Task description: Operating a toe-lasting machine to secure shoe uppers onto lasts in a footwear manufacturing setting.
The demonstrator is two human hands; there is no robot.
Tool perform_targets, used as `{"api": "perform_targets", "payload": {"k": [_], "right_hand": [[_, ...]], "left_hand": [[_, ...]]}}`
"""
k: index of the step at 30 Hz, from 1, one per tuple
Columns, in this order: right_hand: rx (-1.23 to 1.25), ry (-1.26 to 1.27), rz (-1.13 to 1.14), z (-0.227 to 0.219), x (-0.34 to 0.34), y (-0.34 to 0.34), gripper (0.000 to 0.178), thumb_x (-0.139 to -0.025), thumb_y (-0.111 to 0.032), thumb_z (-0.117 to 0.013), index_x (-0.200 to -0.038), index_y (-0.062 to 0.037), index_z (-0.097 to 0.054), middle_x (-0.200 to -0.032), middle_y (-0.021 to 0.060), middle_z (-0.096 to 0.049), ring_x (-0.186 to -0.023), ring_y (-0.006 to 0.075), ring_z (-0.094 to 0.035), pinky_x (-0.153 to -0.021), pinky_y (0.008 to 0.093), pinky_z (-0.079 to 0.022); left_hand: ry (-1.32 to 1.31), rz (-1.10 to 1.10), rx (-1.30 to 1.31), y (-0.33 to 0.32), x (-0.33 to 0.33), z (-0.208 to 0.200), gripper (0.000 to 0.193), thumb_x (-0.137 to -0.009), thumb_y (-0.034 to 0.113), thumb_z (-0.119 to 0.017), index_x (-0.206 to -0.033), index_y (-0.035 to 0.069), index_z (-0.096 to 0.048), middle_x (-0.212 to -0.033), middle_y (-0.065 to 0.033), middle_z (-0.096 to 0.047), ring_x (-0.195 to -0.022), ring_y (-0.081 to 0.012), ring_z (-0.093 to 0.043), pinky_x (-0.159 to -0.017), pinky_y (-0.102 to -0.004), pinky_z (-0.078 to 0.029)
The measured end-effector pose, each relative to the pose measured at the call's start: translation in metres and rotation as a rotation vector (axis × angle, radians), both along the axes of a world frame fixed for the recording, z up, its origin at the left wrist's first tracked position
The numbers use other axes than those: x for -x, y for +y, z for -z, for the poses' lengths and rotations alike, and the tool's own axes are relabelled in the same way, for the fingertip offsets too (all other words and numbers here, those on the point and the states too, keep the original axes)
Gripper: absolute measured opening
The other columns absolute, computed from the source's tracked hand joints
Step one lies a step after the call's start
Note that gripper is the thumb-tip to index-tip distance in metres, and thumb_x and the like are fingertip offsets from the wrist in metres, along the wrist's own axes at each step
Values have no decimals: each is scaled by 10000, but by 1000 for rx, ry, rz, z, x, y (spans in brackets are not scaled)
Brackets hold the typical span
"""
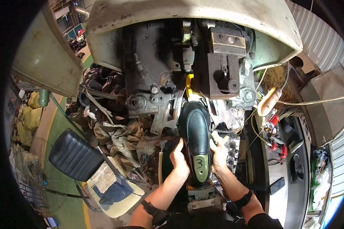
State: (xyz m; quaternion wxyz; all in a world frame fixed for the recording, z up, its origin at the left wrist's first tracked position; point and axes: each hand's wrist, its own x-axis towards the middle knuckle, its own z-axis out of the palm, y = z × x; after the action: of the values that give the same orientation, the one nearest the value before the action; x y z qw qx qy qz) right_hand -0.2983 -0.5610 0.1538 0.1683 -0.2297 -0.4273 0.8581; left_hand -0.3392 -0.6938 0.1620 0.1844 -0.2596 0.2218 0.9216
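A black leather shoe upper (194, 126) is stretched over a green shoe last (201, 168), its toe pointing away from me under the machine head. My left hand (179, 158) presses against the left side of the shoe, thumb up along it, the other fingers mostly hidden beneath. On the opposite side my right hand (218, 152) is curled against the shoe. Pale yellowish material (219, 138) shows at its fingertips; I cannot tell whether it is a finger covering or a loose piece. Both hands steady the shoe between them. A yellow machine part (191, 86) stands just beyond the toe.
The shoe-making machine (225, 72) surrounds the toe with dark metal blocks under a pale hood (194, 9). A black chair (73, 154) with a beaded seat stands left. Scraps (114, 135) pile beside the machine. At right, a bench carries red tools (279, 149) and a phone (277, 186).
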Motion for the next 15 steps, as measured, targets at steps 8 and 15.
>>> {"api": "perform_targets", "payload": {"k": [8, 15], "right_hand": [[-93, 56, 2, 10, 9, 4, 608, -900, -107, -744, -1440, 25, -500, -1494, 106, -471, -1370, 206, -424, -1207, 324, -216], [-56, 17, -4, 20, 13, 9, 588, -904, -98, -737, -1439, -8, -510, -1535, 86, -422, -1372, 204, -431, -1176, 347, -295]], "left_hand": [[-3, -78, 90, 7, 2, 4, 259, -939, 212, -702, -1080, -5, -702, -1065, -102, -712, -915, -232, -671, -851, -366, -526], [23, -71, 67, 6, 7, -4, 241, -947, 194, -683, -1075, -10, -699, -1072, -108, -711, -931, -231, -670, -868, -367, -522]]}}
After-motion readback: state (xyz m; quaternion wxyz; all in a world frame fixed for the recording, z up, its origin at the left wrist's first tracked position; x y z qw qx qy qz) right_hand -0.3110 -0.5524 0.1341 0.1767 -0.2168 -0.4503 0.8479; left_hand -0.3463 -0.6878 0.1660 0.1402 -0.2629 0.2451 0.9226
